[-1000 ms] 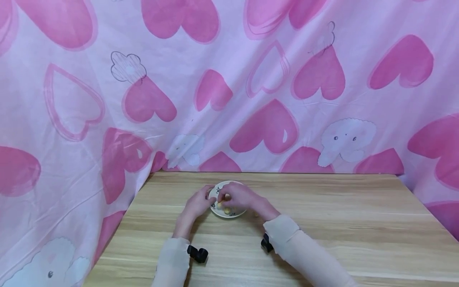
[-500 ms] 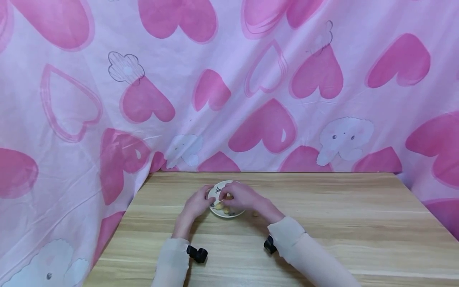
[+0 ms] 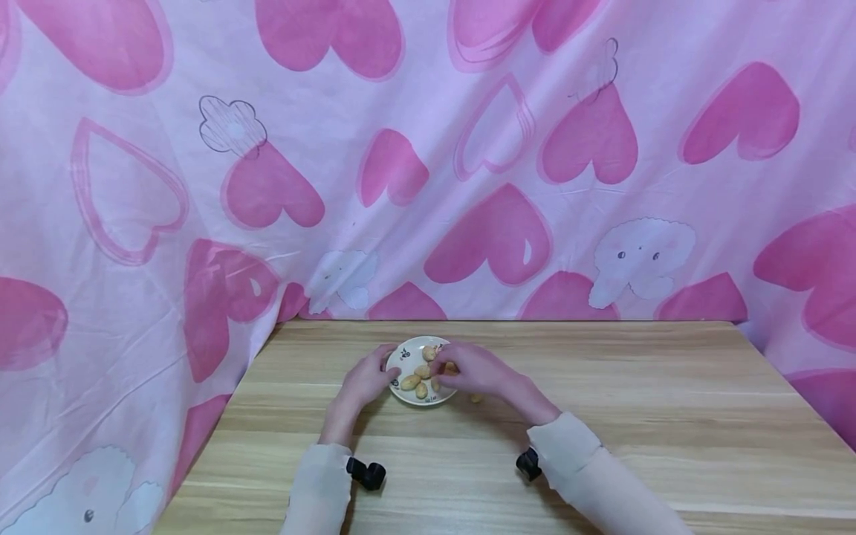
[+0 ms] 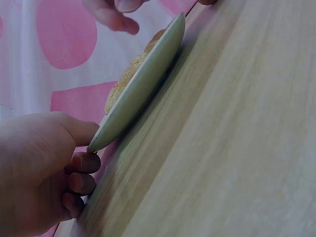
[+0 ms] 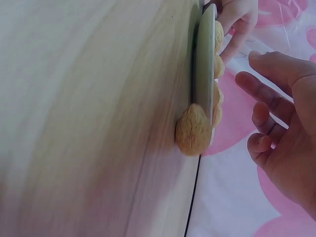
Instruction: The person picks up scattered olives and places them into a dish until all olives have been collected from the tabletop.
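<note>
A round white plate with small dark prints lies on the wooden table, bearing several walnuts. At its left rim my left hand pinches the edge; in the left wrist view the thumb lies on top and the curled fingers sit below. Over the plate's right side hovers my right hand, hiding part of the walnuts there. The right wrist view shows this right hand with loosely bent, parted fingers and nothing between them. One loose walnut rests on the table just outside the plate's near right rim.
The wooden table extends widely to the right and in front of the plate. A pink heart-patterned cloth hangs behind the table's back edge and along the left side. A black wrist camera sits on the left sleeve.
My right hand has shifted right from the plate's middle, uncovering several walnuts. The loose walnut at the right has come into fuller view. My left hand stays at the rim.
</note>
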Motion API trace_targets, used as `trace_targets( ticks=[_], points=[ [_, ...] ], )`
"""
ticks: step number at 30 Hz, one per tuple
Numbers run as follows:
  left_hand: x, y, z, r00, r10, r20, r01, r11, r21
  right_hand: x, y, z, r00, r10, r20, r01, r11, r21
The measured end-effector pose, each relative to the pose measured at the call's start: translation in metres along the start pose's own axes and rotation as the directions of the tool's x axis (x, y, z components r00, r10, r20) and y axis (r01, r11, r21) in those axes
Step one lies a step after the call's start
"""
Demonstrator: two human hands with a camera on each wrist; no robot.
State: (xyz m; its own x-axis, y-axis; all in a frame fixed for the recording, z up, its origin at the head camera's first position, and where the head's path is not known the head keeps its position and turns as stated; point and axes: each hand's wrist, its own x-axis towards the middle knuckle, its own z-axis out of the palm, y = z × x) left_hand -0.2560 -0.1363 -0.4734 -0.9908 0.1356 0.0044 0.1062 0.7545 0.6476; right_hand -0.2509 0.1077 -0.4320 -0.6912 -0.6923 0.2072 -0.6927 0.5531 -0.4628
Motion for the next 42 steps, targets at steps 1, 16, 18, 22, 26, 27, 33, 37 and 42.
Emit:
trace_targets(
  ticks=[1,16,18,22,26,27,33,37,42],
  points=[
    [0.0,0.0,0.0,1.0,-0.003,0.003,0.003,1.0,-0.005,-0.002,0.001,0.0,1.0,-0.009,-0.001,0.009,1.0,0.0],
    [0.003,-0.002,0.001,1.0,0.006,0.004,-0.006,1.0,0.001,-0.033,0.014,-0.011,0.998,0.063,0.02,-0.063,0.998,0.0],
    [0.003,-0.002,0.001,1.0,0.006,0.005,-0.006,1.0,-0.001,-0.036,0.018,-0.011,0.998,0.06,0.024,-0.06,0.998,-0.01],
    [0.002,-0.003,0.001,1.0,-0.006,0.01,0.006,1.0,0.001,-0.042,0.025,-0.01,0.997,0.062,0.053,-0.061,0.998,-0.02],
    [0.002,-0.002,0.001,1.0,-0.009,0.011,0.009,1.0,0.004,-0.049,0.028,-0.011,0.988,0.113,0.102,-0.114,0.993,0.009],
    [0.001,-0.001,0.0,1.0,-0.006,0.01,0.006,1.0,0.004,-0.05,0.029,-0.011,0.985,0.127,0.114,-0.129,0.991,0.018],
    [0.0,-0.001,0.001,1.0,-0.004,0.006,0.004,1.0,-0.013,-0.055,0.031,-0.011,0.973,0.169,0.158,-0.174,0.985,0.02],
    [0.001,-0.001,0.002,1.0,-0.009,0.004,0.009,1.0,-0.015,-0.056,0.031,-0.011,0.97,0.186,0.159,-0.189,0.982,0.0],
    [0.0,-0.001,0.001,1.0,-0.005,0.001,0.005,1.0,-0.013,-0.058,0.03,-0.011,0.968,0.202,0.148,-0.205,0.979,-0.001]
  ],
)
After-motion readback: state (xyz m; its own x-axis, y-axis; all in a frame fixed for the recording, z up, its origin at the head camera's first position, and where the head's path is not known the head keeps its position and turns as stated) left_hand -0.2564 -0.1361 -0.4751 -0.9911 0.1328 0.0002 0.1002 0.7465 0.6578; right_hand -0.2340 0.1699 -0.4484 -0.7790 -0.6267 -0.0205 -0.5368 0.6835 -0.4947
